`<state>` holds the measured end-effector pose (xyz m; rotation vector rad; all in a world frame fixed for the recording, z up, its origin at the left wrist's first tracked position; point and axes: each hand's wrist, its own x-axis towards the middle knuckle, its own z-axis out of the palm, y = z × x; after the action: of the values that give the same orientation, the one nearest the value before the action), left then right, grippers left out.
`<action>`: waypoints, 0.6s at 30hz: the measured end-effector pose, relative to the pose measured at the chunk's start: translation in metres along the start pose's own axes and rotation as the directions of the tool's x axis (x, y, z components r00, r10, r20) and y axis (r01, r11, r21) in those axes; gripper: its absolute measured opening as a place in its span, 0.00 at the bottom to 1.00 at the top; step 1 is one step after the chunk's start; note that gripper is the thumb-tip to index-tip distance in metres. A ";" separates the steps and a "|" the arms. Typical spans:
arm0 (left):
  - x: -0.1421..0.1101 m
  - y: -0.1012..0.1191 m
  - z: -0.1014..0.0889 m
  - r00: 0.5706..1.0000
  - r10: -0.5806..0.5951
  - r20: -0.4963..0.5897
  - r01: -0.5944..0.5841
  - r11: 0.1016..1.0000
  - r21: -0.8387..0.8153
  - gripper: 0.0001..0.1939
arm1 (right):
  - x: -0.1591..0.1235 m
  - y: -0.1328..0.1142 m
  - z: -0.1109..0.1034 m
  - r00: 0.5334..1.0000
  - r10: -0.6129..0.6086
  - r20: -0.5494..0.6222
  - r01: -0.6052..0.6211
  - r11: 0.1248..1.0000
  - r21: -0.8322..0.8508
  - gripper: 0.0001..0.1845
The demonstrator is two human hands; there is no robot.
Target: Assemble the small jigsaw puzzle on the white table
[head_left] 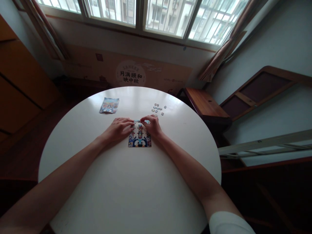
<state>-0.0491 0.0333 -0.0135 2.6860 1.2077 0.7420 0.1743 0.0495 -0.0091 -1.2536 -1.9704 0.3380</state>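
Note:
A partly assembled jigsaw puzzle (139, 142) lies flat in front of me, with a dark blue cartoon face along its near edge and pale gaps in its middle. My left hand (120, 127) rests at its upper left side, fingers stretched out and fingertips touching the border. At the top edge, my right hand (152, 125) has its thumb and index finger pinched together on a puzzle piece, mostly hidden by the fingers. Beyond the right hand, several loose puzzle pieces (157, 108) lie scattered on the table.
The round white table (126, 185) carries all of this. A printed picture sheet or packet (109, 105) lies at the back left. A wooden bench (203, 102) stands past the table on the right, and barred windows (168, 16) are behind.

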 end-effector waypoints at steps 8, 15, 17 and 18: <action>0.000 0.001 0.000 1.000 0.002 -0.007 -0.002 1.000 0.021 0.17 | 0.000 0.004 0.004 0.999 -0.008 0.032 0.010 0.998 -0.063 0.05; -0.001 0.000 0.000 1.000 -0.002 -0.005 0.002 1.000 0.021 0.17 | 0.001 0.003 0.004 0.997 0.046 0.062 -0.039 0.994 -0.102 0.07; -0.001 0.000 0.000 1.000 0.001 -0.004 -0.001 1.000 0.026 0.17 | 0.001 0.003 0.004 0.996 0.052 0.068 -0.045 0.994 -0.101 0.07; -0.001 -0.001 0.000 1.000 0.004 -0.004 -0.003 1.000 0.028 0.17 | 0.001 0.003 0.003 0.996 0.053 0.069 -0.046 0.994 -0.097 0.07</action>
<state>-0.0500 0.0331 -0.0142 2.7113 1.2240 0.7369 0.1732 0.0522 -0.0124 -1.3705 -2.0391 0.3203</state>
